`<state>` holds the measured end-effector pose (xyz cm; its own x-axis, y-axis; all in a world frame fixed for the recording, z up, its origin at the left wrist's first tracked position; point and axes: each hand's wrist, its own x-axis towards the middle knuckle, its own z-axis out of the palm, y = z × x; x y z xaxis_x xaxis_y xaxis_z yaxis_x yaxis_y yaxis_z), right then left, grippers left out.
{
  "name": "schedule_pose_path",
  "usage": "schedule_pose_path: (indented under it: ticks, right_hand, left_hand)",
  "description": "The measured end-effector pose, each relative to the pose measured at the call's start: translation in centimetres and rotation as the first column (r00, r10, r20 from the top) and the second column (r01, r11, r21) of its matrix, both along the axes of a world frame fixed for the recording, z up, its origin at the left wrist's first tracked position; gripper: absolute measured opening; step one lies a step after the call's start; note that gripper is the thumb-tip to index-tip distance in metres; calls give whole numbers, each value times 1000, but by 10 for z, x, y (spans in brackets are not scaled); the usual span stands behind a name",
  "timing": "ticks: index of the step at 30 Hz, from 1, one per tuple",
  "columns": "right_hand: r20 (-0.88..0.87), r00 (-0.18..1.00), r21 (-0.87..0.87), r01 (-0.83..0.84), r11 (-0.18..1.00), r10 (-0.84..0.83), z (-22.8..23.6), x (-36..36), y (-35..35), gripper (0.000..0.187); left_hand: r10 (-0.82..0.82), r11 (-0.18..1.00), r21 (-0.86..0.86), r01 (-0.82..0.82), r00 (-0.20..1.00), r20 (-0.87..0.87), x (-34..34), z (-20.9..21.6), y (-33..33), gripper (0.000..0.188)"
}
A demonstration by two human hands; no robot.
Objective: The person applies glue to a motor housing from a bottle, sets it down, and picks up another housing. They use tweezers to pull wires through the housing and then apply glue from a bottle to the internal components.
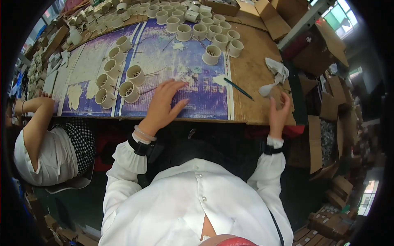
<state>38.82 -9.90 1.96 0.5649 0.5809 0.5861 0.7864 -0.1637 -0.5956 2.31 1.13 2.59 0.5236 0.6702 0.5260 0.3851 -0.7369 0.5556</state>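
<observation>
My left hand (165,103) is above the purple printed cardboard sheet (205,108), its fingers stretched out and the thumb apart, holding nothing. Just left of it stand two white round cups (130,92) with small pieces inside and thin brown wires coming out. My right hand (279,111) is at the front right edge of the table, fingers loosely curved and apart, with nothing visible in it. Close beyond that hand lies a crumpled white sheet or bag (276,73). A slim dark green pen-like stick (239,89) rests between the two hands, farther in.
Several similar cups (200,31) crowd the far side of the table, and a further row (110,67) stands at left. A co-worker's arm (37,123) rests at the table's left end. Open cardboard boxes (324,131) and a metal post (305,24) stand at right.
</observation>
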Motion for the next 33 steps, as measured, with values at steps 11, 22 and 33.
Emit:
schedule_pose_path:
  ticks: [11, 22, 33]
  right_hand:
    - [-105, 804, 45, -584, 811, 585, 83, -116, 92, 39]
    - [154, 657, -76, -737, 671, 738, 47, -178, 123, 40]
    - [-35, 592, -110, -803, 586, 805, 54, -175, 95, 36]
  left_hand:
    - [28, 998, -66, -24, 998, 56, 1, -7, 2, 42]
    - [-11, 1000, 14, 8, 973, 228, -59, 3, -9, 35]
    - [775, 629, 388, -674, 586, -238, -151, 3, 47, 34]
